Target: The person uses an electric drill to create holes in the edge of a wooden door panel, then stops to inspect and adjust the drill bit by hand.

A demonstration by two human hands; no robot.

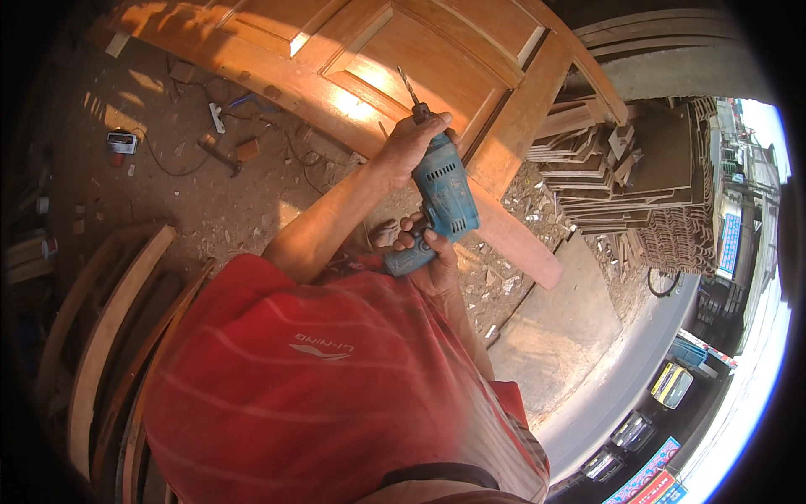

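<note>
A blue power drill (447,186) is held up in both hands, its twist bit (407,86) pointing up and away from me. My left hand (413,144) is closed round the front end of the drill, by the dark chuck (421,111). My right hand (437,262) grips the handle, fingers wrapped round it near the trigger. Beyond the bit lies a large varnished wooden door panel (437,71) with raised panels and a curved edge. The bit appears in front of this panel; whether it touches the wood I cannot tell.
Curved wooden pieces (117,336) stand at the left. On the dirt floor lie a hammer (220,157), a small boxy item (122,143), a cable and wood scraps. Stacked boards (621,181) rise at the right, beside a concrete slab (558,315) and a road with parked vehicles.
</note>
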